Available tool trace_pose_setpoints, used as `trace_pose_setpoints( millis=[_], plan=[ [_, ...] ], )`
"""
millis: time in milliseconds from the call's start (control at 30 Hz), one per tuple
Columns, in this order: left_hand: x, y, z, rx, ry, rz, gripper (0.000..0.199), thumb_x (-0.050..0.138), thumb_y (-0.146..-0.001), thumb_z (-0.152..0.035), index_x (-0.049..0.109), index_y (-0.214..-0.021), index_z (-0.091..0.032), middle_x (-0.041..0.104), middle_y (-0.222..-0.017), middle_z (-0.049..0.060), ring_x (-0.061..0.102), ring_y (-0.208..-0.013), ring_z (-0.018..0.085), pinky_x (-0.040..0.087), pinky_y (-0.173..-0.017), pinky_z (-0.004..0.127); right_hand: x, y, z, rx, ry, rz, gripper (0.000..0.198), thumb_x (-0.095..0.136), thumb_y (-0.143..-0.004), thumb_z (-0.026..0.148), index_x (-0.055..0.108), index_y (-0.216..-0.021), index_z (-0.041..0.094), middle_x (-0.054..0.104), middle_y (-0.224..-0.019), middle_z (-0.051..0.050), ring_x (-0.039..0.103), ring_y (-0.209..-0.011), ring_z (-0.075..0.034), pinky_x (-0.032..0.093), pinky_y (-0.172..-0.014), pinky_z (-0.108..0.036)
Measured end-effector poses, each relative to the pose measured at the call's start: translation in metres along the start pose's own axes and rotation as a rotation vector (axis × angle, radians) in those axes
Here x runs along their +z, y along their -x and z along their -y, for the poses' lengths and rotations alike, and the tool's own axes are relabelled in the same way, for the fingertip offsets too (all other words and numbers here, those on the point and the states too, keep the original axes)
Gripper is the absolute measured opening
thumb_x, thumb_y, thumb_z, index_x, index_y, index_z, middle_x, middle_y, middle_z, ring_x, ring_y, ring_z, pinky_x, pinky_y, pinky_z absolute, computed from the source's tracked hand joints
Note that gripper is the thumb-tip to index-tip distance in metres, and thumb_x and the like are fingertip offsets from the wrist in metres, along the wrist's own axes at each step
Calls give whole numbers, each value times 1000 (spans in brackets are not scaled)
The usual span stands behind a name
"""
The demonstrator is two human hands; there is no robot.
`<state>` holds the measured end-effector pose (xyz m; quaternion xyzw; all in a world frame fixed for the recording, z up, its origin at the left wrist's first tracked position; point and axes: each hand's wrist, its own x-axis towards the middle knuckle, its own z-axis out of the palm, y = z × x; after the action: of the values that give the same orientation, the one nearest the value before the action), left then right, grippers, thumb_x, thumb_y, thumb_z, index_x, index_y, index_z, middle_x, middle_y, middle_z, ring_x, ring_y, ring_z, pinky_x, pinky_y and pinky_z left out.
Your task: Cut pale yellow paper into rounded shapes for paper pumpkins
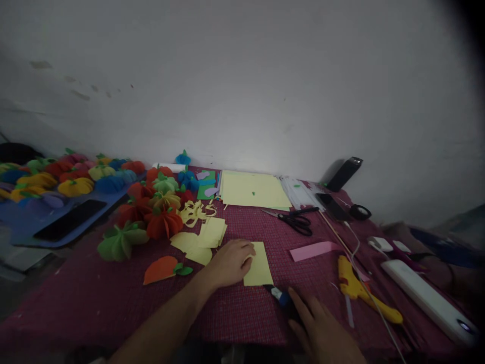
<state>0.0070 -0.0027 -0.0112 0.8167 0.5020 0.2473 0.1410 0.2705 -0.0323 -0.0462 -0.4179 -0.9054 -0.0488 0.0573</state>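
My left hand [237, 260] rests with curled fingers on the left edge of a pale yellow paper sheet [261, 268], holding it against the table. At the sheet's lower right corner, the dark tip of a tool with a white and blue part [279, 296] comes close to the paper. My right hand [318, 321] has this tool between thumb and fingers; its rear is hidden in shadow. Cut yellow pieces [211, 232] lie beyond my left wrist. Near my left forearm is an orange paper pumpkin shape [161, 269] with green leaves [184, 270].
Black scissors [297, 221] and a pink strip [314, 250] lie right of centre. A yellow glue gun [352, 283], a cable and a white device [428, 298] are at right. Paper pumpkins [162, 222] crowd the left. Large yellow sheets [253, 189] lie by the wall.
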Motion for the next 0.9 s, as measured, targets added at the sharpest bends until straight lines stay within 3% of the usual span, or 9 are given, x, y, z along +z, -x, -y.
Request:
trace_pose_setpoints(
  millis=[100,200,567,900],
  plan=[
    [9,-1,-5,67,-81,33,39,36,-84,-25,38,-123,-19,37,-133,7,28,-123,18,24,-101,33,-5,-3,4,29,-21,18,44,44,-82,33,45,-121,13,59,-101,-15,61,-81,-22,53,-65,-33],
    [19,1,-7,103,-146,129,47,33,-86,-35,28,-130,-20,26,-139,6,18,-128,19,17,-104,36,-10,-5,6,45,-45,28,43,44,-82,32,46,-121,13,60,-97,-14,59,-82,-23,51,-68,-36],
    [22,4,-10,92,-223,159,53,25,-85,-47,24,-131,-21,21,-141,5,13,-129,18,10,-104,35,-19,1,5,36,-151,76,44,43,-82,29,39,-126,27,56,-100,-11,57,-85,-22,50,-70,-37],
    [23,3,-9,85,-239,172,53,23,-85,-48,23,-132,-22,19,-141,5,11,-129,18,9,-104,35,-22,4,-6,27,-187,-10,42,47,-80,30,44,-122,29,59,-90,-9,59,-76,-21,51,-63,-33]
  ],
)
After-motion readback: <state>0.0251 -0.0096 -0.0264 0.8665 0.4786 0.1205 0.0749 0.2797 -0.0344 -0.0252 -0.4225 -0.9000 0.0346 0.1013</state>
